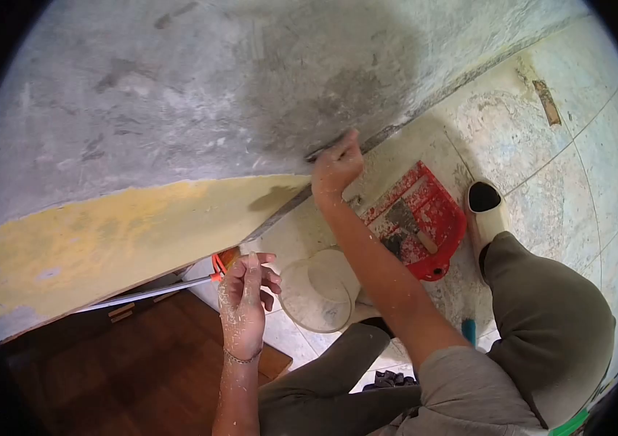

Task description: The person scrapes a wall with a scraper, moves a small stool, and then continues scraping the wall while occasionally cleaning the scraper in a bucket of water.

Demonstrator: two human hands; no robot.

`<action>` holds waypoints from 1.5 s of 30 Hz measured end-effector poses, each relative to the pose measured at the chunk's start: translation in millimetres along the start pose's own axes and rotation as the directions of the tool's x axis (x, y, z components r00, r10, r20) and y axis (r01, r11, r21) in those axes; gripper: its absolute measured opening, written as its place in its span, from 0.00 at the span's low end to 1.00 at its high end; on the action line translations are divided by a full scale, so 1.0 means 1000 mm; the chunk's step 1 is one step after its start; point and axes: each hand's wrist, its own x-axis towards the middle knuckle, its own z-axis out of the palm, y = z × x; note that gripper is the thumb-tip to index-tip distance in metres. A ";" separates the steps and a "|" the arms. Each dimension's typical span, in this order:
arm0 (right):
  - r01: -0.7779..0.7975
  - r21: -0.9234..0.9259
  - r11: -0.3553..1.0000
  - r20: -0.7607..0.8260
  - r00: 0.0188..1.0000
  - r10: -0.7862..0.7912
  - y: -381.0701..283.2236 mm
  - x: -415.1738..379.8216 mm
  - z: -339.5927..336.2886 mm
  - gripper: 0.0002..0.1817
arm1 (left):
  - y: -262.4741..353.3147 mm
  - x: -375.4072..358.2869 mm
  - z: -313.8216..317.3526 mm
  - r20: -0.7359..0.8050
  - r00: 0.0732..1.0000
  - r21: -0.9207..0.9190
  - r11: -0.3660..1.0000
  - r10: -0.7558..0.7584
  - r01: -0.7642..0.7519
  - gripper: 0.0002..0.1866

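Against the foot of the grey, patchy wall [200,94], my right hand [338,167] is closed around a thin dark tool [329,147], whose edge lies at the wall's lower border. My left hand [249,283] hangs in the air at the lower middle, fingers apart and partly curled, with nothing in it. White flecks cover both hands. A red tray [448,211] on the floor, right of my right forearm, holds a putty knife with a pale handle [425,242] and grey residue. Between my forearms stands a whitish round bucket [301,294].
Yellowish wall [105,225] runs at the left above a brown wooden surface [142,363]. A grey pipe [149,294] and orange item [218,265] sit near my left hand. My shoe [489,218] rests on dusty floor tiles [541,182]. A brown strip [546,102] lies farther right.
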 end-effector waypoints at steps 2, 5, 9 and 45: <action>0.252 0.011 0.968 0.044 0.967 -0.252 -0.007 0.013 -0.007 0.31 | -0.005 0.000 -0.002 0.012 1.000 -0.006 1.000 -0.018 0.018 0.17; -0.004 -0.059 0.998 -0.147 0.989 -0.004 -0.005 0.110 0.009 0.31 | -0.007 0.001 -0.008 0.006 1.000 -0.039 0.999 -0.021 0.021 0.17; 0.170 -0.070 0.983 -0.147 0.973 -0.179 -0.003 0.087 0.007 0.28 | 0.003 0.003 -0.005 -0.034 0.999 -0.061 0.998 0.028 -0.030 0.18; 0.711 0.195 0.676 -0.110 0.700 -0.705 -0.088 0.115 -0.009 0.22 | -0.008 0.005 -0.010 0.012 1.000 0.036 0.999 -0.007 0.007 0.19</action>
